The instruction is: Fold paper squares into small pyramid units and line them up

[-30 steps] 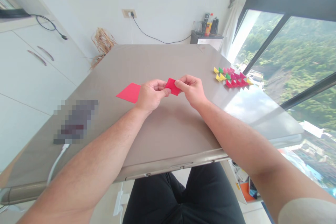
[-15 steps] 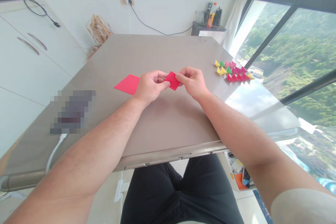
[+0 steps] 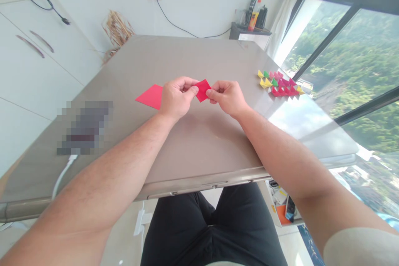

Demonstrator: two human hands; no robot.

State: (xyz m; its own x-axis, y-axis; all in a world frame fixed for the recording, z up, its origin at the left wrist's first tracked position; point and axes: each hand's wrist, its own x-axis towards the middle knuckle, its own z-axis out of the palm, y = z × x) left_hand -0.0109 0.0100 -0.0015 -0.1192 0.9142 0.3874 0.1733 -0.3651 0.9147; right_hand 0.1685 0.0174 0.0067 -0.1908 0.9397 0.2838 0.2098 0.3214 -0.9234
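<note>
Both of my hands pinch a small folded red paper [image 3: 203, 89] just above the grey table [image 3: 199, 141]. My left hand [image 3: 176, 99] grips its left edge with thumb and fingers closed. Closed on the paper's right corner is my right hand [image 3: 228, 97]. A flat red paper sheet [image 3: 150, 96] lies on the table just left of my left hand, partly hidden behind it. A cluster of several small folded paper pieces [image 3: 279, 85] in yellow, green, pink and red sits on the table to the right.
A blurred dark object [image 3: 82, 126] with a white cable lies at the left of the table. White cabinets stand on the left, a wall socket with a black cord at the back, a small stand with bottles [image 3: 254, 18] at the back right, and large windows on the right.
The view has shifted slightly. My hands have turned the folded red paper a little between the fingers; it now shows as a smaller diamond. Nothing else on the table has moved.
</note>
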